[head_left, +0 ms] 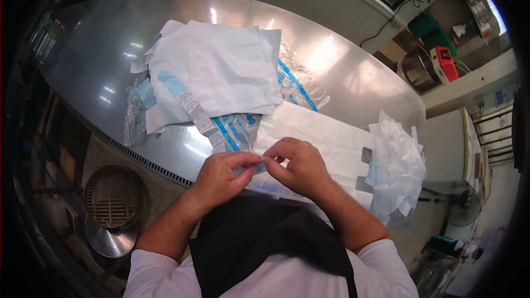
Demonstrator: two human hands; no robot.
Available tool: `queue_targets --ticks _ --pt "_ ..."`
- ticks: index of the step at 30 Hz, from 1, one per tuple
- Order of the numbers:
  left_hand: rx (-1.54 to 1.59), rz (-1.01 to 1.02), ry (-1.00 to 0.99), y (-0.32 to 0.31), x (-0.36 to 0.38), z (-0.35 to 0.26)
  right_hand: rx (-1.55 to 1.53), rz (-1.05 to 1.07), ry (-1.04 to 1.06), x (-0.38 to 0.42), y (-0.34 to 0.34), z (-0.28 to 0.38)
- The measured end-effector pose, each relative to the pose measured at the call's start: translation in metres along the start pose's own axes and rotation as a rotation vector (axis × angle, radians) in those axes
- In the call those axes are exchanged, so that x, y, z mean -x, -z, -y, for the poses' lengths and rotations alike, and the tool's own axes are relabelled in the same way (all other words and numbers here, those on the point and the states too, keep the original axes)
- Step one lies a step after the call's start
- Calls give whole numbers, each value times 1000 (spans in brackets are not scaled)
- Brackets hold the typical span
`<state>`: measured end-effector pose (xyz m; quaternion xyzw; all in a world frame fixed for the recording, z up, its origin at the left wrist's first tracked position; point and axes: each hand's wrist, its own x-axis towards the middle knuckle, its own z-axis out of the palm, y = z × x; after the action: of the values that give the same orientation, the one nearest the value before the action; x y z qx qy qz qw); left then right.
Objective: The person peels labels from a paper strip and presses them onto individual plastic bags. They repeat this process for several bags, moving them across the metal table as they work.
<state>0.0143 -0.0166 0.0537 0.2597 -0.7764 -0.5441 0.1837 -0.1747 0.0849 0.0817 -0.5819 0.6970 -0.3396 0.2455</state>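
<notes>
My left hand [223, 179] and my right hand [302, 166] meet at the table's near edge. Thumbs and forefingers of both pinch the left end of a white plastic bag [317, 132]; the exact bit between the fingertips is mostly hidden. This bag lies flat, stretching to the right, with blue print along its near side. Beyond my left hand is a pile of flat white plastic bags [221, 66]. Clear plastic packaging with blue print [298, 85] shows from under that pile. Right of the flat bag sits a loose, crumpled bunch of white bags [395, 165].
Everything lies on a shiny steel table [99, 33] with a slotted near edge. On the floor at left stand a round grated container [113, 196] and a metal bowl [110, 237]. A red device [444, 62] and a steel pot [420, 69] are at back right.
</notes>
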Motion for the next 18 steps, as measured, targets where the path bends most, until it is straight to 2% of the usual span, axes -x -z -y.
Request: queue_targets --ticks 7,9,11,13,14,15,18 --pt "201 -45 161 15 -1 18 -304 -63 -218 4 -1 -33" --pt "209 -56 168 25 -1 37 -531 -115 -351 4 0 -47" --pt "299 -186 239 38 -4 50 -568 -160 -346 1 2 -60" --pt "200 -264 225 55 -11 66 -251 -365 -207 -3 5 -66" --pt "100 -341 208 63 -13 74 -64 -386 -87 -5 7 -71" --pt "102 -347 209 68 -16 83 -63 -381 -84 -6 5 -78" --pt "6 -403 179 76 -22 103 309 -360 172 -8 -6 -100"
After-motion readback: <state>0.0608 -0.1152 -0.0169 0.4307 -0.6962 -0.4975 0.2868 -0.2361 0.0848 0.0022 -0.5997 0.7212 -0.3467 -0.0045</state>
